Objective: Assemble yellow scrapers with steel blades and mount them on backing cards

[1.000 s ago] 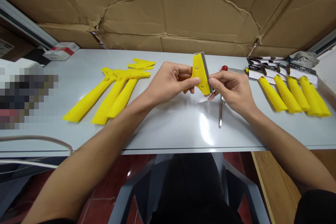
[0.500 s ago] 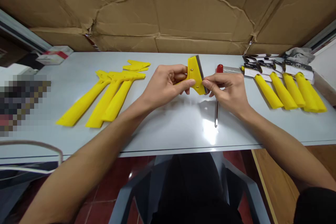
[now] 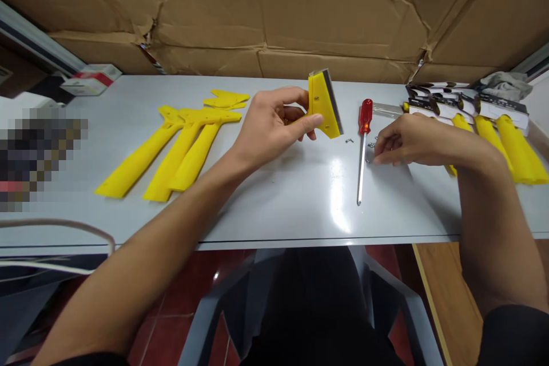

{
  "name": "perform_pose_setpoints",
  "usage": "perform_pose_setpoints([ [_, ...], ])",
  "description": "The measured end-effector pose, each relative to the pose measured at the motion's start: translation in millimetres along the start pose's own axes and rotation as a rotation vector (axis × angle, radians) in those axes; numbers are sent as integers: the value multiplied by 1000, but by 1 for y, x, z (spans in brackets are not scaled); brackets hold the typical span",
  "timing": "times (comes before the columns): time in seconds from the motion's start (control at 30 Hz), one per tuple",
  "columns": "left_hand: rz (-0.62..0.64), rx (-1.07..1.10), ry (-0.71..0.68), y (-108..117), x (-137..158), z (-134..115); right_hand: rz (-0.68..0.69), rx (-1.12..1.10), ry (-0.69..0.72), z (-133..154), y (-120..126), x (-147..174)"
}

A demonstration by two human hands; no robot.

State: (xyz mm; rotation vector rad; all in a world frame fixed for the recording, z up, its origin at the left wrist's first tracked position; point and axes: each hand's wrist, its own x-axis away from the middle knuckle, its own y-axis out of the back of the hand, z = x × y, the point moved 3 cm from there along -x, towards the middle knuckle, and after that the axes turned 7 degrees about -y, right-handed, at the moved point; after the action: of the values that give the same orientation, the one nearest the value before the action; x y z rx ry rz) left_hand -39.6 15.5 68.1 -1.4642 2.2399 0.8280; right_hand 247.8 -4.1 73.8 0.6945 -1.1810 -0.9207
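My left hand (image 3: 274,123) holds a yellow scraper head (image 3: 322,106) above the table, thumb in front and fingers behind. Two screw heads show on its face, and a dark blade strip runs down its right edge. To the right, my right hand (image 3: 397,143) is low over the table, fingers curled toward the thumb beside several small screws (image 3: 371,144). What its fingertips hold, if anything, is too small to make out. Between the hands lies a screwdriver (image 3: 362,143) with a red handle, its tip toward me. Another small screw (image 3: 349,140) lies left of it.
Yellow scraper handles (image 3: 171,160) and loose yellow head plates (image 3: 226,99) lie on the left. At right are packaged scrapers (image 3: 518,148) and a grey cloth (image 3: 506,84). A cardboard sheet (image 3: 214,17) stands behind the table; a white box (image 3: 92,80) sits at back left.
My right hand has left the scraper head's blade side and moved right and down to the screws. My left hand still holds the head, now turned slightly. The screwdriver has come into full view.
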Motion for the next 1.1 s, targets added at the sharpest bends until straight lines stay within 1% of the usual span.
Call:
perform_pose_setpoints([
  [0.13, -52, 12, -24, -2, 2, 1, -59, 26, -26, 13, -6, -2],
  [0.27, -91, -28, -34, -3, 5, 6, -57, 70, -1, 26, -13, -1],
  [0.33, -96, -105, -101, -4, 7, 9, -62, 93, 22, 29, -13, 0],
  [0.37, -96, -171, -176, -4, 8, 10, -75, 99, 29, 28, -12, 1],
  [0.43, -80, -358, -404, -7, 12, 8, -141, 60, 19, 25, -5, 3],
  [0.5, -42, -568, -662, -13, 16, 5, -259, -107, 25, 20, 5, 7],
  [0.53, -15, -665, -773, -16, 19, 4, -317, -238, 63, 19, 9, 10],
  [0.57, 13, -753, -870, -19, 21, 3, -363, -381, 130, 19, 12, 13],
  [0.63, 65, -896, -1030, -24, 24, 0, -411, -611, 312, 24, 14, 18],
  [0.7, 113, -988, -1137, -27, 26, -3, -416, -712, 458, 33, 9, 20],
  [0.77, 133, -1026, -1196, -29, 28, -6, -391, -730, 524, 42, 1, 19],
  [0.83, 131, -1045, -1229, -29, 29, -8, -373, -703, 539, 50, -7, 14],
  [0.87, 129, -1052, -1243, -30, 29, -8, -393, -679, 551, 52, -10, 12],
  [1.0, 148, -1056, -1274, -32, 31, -10, -564, -585, 610, 57, -13, 6],
  [1.03, 154, -1060, -1283, -32, 31, -11, -577, -577, 603, 57, -14, 5],
  [1.1, 163, -1083, -1295, -34, 32, -11, -563, -570, 550, 57, -15, 4],
])
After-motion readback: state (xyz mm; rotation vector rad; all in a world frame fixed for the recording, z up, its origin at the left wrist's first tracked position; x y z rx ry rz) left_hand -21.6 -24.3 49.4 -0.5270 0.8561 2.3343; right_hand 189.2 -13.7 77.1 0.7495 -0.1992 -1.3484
